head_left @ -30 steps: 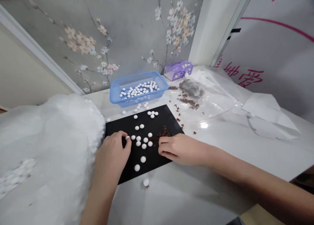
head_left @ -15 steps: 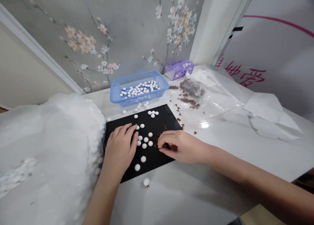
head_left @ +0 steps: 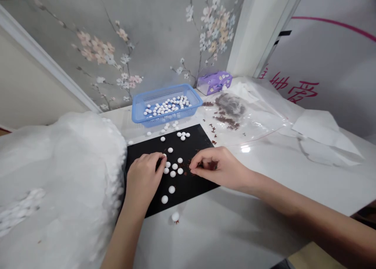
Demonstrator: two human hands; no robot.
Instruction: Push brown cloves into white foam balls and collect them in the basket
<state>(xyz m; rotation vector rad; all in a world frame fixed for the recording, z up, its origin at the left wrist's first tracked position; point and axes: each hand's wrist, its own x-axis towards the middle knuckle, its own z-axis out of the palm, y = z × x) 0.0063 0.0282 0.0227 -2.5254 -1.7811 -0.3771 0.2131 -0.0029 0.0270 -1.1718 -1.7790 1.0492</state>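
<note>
My left hand (head_left: 143, 179) rests on a black board (head_left: 143, 153), with its curled fingertips against a cluster of small white balls (head_left: 173, 169). Whether those fingers hold a ball is hidden. My right hand (head_left: 220, 169) sits a little to the right of the cluster, fingers pinched over brown flakes (head_left: 190, 169) and dark bits showing inside the grip. Several more white balls lie scattered on the board, and one white ball (head_left: 175, 217) sits on the table below the board's front edge.
A blue plastic basket (head_left: 164, 120) holding many white balls stands behind the board. To the right lie a clear plastic sheet (head_left: 258, 124) with brown flakes, a purple tissue box (head_left: 214, 83) and white paper (head_left: 320, 128). A large white fluffy mound (head_left: 58, 183) fills the left.
My left hand has moved right, from the board's left edge to the ball cluster. My right hand has drawn in over the brown pile, which is now mostly out of sight.
</note>
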